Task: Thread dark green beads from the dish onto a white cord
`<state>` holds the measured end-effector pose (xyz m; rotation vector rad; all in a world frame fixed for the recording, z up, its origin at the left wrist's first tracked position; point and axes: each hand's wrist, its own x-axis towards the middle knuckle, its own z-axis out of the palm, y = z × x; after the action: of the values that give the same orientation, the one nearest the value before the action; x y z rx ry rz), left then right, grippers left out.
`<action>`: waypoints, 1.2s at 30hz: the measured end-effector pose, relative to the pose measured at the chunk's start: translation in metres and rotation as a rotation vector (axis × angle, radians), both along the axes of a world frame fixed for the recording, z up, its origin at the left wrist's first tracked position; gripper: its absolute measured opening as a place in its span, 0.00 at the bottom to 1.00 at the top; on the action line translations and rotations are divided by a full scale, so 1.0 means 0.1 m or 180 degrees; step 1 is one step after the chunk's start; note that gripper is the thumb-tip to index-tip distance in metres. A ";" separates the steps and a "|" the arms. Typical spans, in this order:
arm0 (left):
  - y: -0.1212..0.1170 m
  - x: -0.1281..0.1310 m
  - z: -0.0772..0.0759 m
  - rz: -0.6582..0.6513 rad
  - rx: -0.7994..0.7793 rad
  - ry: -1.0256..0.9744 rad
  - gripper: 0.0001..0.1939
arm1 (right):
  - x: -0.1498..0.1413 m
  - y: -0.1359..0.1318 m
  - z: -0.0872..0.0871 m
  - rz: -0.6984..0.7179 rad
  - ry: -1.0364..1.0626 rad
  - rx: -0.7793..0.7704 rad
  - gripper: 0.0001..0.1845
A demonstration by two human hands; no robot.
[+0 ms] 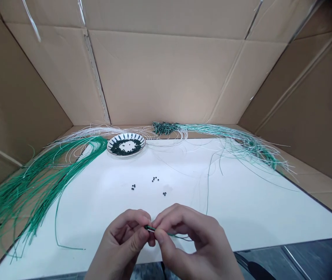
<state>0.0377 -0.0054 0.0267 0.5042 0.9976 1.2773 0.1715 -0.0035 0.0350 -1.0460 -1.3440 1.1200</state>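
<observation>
Both hands meet at the near edge of a white work surface (242, 202). My left hand (122, 243) has its fingers curled in a pinch around a small dark bead (147, 228) at the end of a thin strand. My right hand (195, 241) pinches a green and white strand (172, 234) just right of that bead; the strand trails off under its fingers. Several loose dark beads (154, 179) lie on the surface a little beyond the hands.
A patterned plate (126, 137) holding several dark beads sits at the back. A bundle of green strands (28, 186) fans over the left side, white strands (96, 130) behind it, and finished beaded strands (242, 142) arc to the back right. Cardboard walls (166, 77) enclose the area.
</observation>
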 end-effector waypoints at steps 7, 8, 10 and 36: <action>0.00 -0.02 -0.01 0.0045 0.0147 0.0231 0.18 | 0.01 0.00 0.03 0.0055 0.0016 -0.0081 0.05; 0.00 -0.02 -0.01 0.0057 0.0164 0.0255 0.18 | 0.01 0.00 0.03 0.0067 0.0011 -0.0080 0.05; 0.00 -0.02 -0.01 0.0068 0.0198 0.0280 0.18 | 0.03 0.00 0.03 0.0099 -0.0012 -0.0062 0.05; 0.10 -0.19 -0.24 -0.0464 0.0957 0.0903 0.09 | 0.18 0.12 0.23 0.0714 -0.0240 -0.1075 0.04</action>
<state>0.0190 0.0046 0.0032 0.9950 0.9848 1.2517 0.1898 0.0087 0.0578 -1.2094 -1.3863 1.5269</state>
